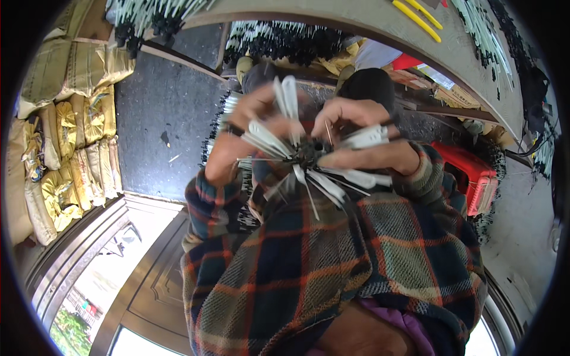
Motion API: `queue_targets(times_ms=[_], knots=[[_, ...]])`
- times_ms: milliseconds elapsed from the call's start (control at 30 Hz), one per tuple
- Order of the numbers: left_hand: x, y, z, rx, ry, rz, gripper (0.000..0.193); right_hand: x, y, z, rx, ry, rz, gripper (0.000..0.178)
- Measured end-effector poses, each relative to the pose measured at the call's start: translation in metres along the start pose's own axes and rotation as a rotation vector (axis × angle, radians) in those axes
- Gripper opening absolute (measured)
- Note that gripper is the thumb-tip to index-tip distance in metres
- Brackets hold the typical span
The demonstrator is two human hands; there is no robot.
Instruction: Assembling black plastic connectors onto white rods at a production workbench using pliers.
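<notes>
In front of my lap is a small dark hub (306,153) with several flat white ribs (328,185) fanning out all round it. My left hand (252,115) is closed on the hub's left side, among the ribs, and motion blurs its fingers. From the other side my right hand (365,156) grips the hub, its thumb lying along the lower edge and its bent fingers above. White ribs pass between that thumb and those fingers. A thin wire-like piece (330,132) shows by the right fingertips; whether they pinch it I cannot tell.
Ahead is a workbench (356,19) bearing yellow-handled pliers (418,18) and bundled white ribs (484,38). More black-tipped bundles (285,41) lie underneath. Wrapped tan packages (74,130) are stacked at the left. A red plastic stool or crate (475,178) stands at my right.
</notes>
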State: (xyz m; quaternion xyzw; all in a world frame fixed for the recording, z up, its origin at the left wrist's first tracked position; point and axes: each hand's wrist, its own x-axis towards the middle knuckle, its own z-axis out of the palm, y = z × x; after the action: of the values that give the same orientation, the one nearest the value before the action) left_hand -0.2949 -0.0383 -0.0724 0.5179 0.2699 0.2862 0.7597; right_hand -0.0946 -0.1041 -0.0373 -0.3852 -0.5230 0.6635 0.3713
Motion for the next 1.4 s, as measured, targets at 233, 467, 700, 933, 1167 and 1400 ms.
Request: queue_targets(times_ms=[233,467,700,933,1167,1400], knots=[[-0.073,-0.013,0.007,0.107,0.507,0.775,0.043,0.029,0.012,0.010,-0.131,0.416,-0.024,0.028],[-0.060,-0.033,0.065,0.621,0.654,0.356,0.060,0.012,0.013,0.037,-0.264,0.412,-0.152,0.031],[-0.045,-0.030,0.058,0.600,0.380,0.511,0.061,-0.013,0.017,0.035,-0.170,0.424,-0.194,0.031],[-0.045,-0.028,0.061,0.539,0.210,0.406,0.051,-0.027,0.028,0.027,-0.174,0.373,-0.203,0.033],[-0.042,-0.028,0.066,0.748,0.292,0.481,0.056,-0.031,0.014,0.025,-0.184,0.359,-0.084,0.036],[-0.053,-0.021,0.055,0.128,0.259,0.181,0.054,-0.034,0.005,-0.010,0.366,-0.051,-0.038,0.041]])
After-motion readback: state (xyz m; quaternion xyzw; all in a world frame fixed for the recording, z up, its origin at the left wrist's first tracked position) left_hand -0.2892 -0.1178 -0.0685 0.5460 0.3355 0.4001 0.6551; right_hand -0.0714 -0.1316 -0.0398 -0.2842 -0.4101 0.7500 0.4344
